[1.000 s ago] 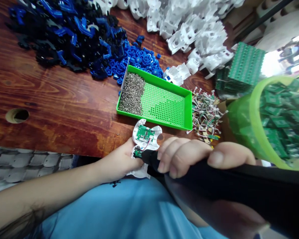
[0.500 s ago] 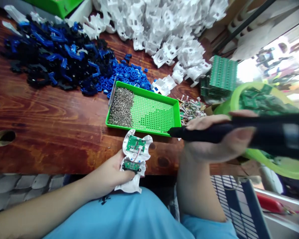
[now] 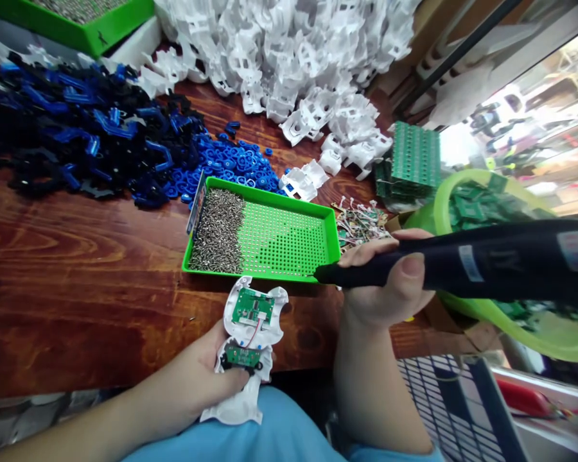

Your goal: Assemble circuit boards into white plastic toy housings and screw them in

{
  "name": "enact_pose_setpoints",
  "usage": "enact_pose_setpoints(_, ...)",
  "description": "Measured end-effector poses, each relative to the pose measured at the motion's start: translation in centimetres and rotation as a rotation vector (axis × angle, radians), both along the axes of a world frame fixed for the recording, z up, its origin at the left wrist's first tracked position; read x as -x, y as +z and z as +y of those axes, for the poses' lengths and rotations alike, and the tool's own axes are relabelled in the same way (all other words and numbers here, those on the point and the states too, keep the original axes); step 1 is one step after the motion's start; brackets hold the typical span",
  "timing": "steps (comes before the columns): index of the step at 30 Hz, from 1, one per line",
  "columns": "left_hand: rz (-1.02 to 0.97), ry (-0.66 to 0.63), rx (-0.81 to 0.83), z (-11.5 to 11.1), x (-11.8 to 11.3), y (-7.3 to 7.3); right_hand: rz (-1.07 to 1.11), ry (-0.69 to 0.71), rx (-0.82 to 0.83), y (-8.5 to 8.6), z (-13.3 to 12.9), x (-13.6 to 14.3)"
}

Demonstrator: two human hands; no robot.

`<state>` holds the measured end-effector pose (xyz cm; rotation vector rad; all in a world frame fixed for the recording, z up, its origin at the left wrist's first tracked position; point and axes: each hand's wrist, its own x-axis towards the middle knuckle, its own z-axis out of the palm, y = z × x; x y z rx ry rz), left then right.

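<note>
My left hand (image 3: 212, 375) grips a white plastic housing (image 3: 236, 407) low at the table's front edge, its thumb over the lower part. Inside the housing sit two green circuit boards, the upper board (image 3: 253, 307) and the lower board (image 3: 241, 357), with a thin red and white cable near them. My right hand (image 3: 385, 289) is wrapped round a black electric screwdriver (image 3: 453, 260), held nearly level. Its tip lies over the near right corner of a green perforated tray (image 3: 334, 234); whether it touches the tray I cannot tell. Small screws (image 3: 219, 231) fill the tray's left end.
Behind the tray lie blue plastic rings (image 3: 238, 163), black and blue parts (image 3: 87, 135) and a heap of white housings (image 3: 289, 58). Cabled parts (image 3: 363, 221) are right of it. Farther right stand stacked green boards (image 3: 417, 157) and a yellow-green bucket (image 3: 443, 205) of boards.
The screwdriver and my right hand have shifted slightly left in view, and the blur has lessened. The whole scene sits lower and further left. My left hand keeps hold of the housing.
</note>
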<state>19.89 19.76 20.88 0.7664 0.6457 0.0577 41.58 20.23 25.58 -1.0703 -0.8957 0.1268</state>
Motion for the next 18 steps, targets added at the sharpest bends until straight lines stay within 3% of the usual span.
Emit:
enact_pose_setpoints(8, 0.043, 0.045, 0.038, 0.0, -0.4, 0.8, 0.034, 0.02, -0.036, 0.2, -0.1, -0.2)
enact_pose_setpoints(18, 0.001, 0.022, 0.043, -0.2, 0.1, -0.3, -0.006, 0.092, -0.033, 0.1, -0.1, 0.1)
